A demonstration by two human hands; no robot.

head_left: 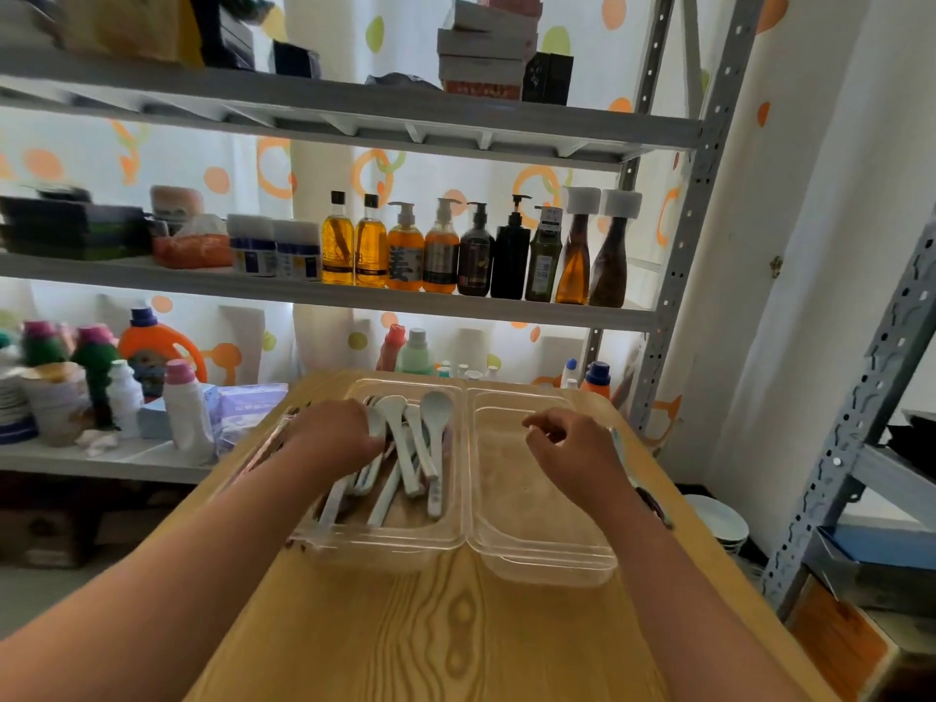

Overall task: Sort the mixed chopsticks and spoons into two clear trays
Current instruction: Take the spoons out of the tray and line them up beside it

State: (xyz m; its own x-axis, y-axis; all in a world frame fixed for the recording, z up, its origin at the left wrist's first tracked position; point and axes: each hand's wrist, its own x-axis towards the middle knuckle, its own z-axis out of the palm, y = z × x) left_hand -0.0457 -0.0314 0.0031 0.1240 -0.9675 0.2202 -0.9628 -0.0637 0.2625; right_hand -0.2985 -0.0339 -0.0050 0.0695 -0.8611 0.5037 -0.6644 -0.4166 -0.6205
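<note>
Two clear trays sit side by side on a wooden table (430, 625). The left tray (385, 542) holds several pale spoons (405, 438) lying mixed with chopsticks (390, 450) that show only partly beneath them. My left hand (332, 433) reaches into the left side of that pile, its fingers curled down among the spoons; what it grips is hidden. The right tray (547, 559) has nothing in it. My right hand (567, 443) hovers over the right tray's far part, fingers loosely curled and holding nothing.
A grey metal shelf unit (354, 296) stands right behind the table with a row of bottles (456, 250) and, lower, detergent bottles (152, 347). Another metal rack (861, 448) rises at the right. White bowls (724, 519) are stacked on the floor by the table's right edge.
</note>
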